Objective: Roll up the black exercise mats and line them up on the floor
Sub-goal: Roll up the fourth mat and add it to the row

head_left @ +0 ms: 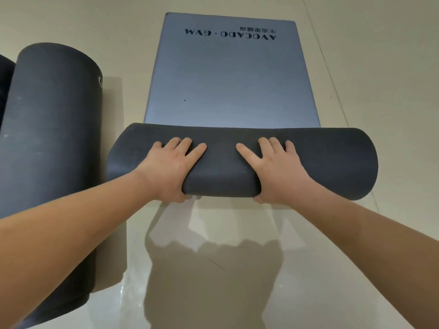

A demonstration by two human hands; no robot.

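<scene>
This looks like a gym or fitness studio. The mat (pixel 230 74), part rolled, lies on the floor (pixel 370 67) and carries a printed logo (pixel 230 34), seen upside down, that reads "AVOCADO · GYM" with a short line of Chinese characters next to it. A second mat (pixel 52 138) of the same dark foam lies fully rolled just to its left, and the edge of a third mat (pixel 4 79) shows at the left border. The floor is glossy cream tile with thin joints.
</scene>
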